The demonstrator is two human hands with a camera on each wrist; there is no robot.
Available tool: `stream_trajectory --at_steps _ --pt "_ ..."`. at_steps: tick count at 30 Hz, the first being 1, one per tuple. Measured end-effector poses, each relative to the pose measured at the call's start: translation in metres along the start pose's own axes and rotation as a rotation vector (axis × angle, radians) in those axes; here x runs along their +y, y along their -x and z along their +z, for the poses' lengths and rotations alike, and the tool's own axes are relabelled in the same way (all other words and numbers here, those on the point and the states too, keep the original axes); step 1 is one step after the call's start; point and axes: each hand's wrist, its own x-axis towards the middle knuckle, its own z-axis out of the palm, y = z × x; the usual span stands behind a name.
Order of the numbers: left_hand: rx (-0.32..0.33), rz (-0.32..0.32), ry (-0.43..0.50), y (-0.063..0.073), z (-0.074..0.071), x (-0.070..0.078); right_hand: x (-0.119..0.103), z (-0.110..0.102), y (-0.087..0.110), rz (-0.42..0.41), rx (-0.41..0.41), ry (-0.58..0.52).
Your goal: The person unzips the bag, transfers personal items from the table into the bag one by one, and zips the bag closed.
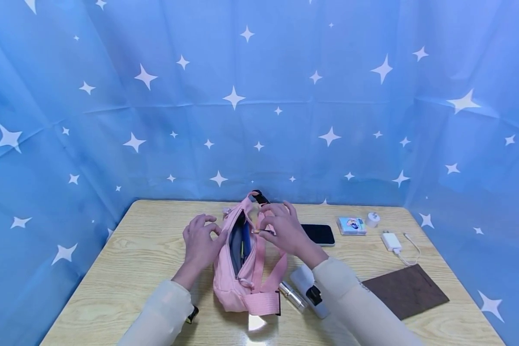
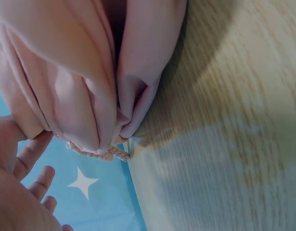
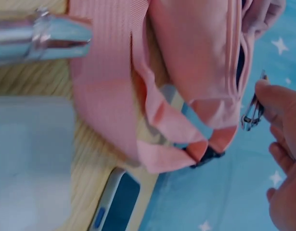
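Note:
A pink bag (image 1: pixel 229 290) lies on the wooden table with its zipped mouth open, showing a dark lining and a blue item (image 1: pixel 246 240) inside. My left hand (image 1: pixel 202 240) pinches the left edge of the mouth between thumb and forefinger; in the left wrist view its other fingers are spread apart. Over the right edge of the opening, my right hand (image 1: pixel 285 229) pinches a small metal nail clipper (image 3: pixel 253 113), seen clearly in the right wrist view. Pink straps (image 3: pixel 104 86) with a black buckle (image 3: pixel 208 156) hang along the bag's right side.
Right of the bag lie a silver tube (image 1: pixel 292 296), a pale box-shaped item (image 1: pixel 302 278), a phone (image 1: pixel 320 234), a tissue pack (image 1: pixel 352 226), a white plug (image 1: pixel 372 219), a charger with cable (image 1: pixel 390 241) and a flat brown sheet (image 1: pixel 408 290). A black-and-yellow object (image 1: pixel 192 315) is partly behind my left sleeve.

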Motion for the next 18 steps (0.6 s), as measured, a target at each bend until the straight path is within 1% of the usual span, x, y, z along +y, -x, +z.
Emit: stream_trajectory --at_steps 2,6,12,15,18 --pt "-0.004 -0.005 0.003 0.0 0.0 0.001 -0.004 0.001 -0.005 -0.015 -0.004 0.009" --pt "-0.012 -0.008 0.02 0.0 -0.001 0.001 -0.01 0.005 -0.013 -0.043 0.024 0.011" --pt "-0.015 -0.013 0.029 -0.001 0.0 0.001 -0.02 0.012 -0.022 -0.08 0.063 0.045" --pt "-0.019 -0.019 0.04 -0.001 0.0 0.001 -0.024 0.017 -0.024 -0.125 0.068 0.076" --pt "-0.032 -0.026 0.065 0.0 -0.001 0.003 -0.028 0.024 -0.025 -0.176 0.046 0.111"
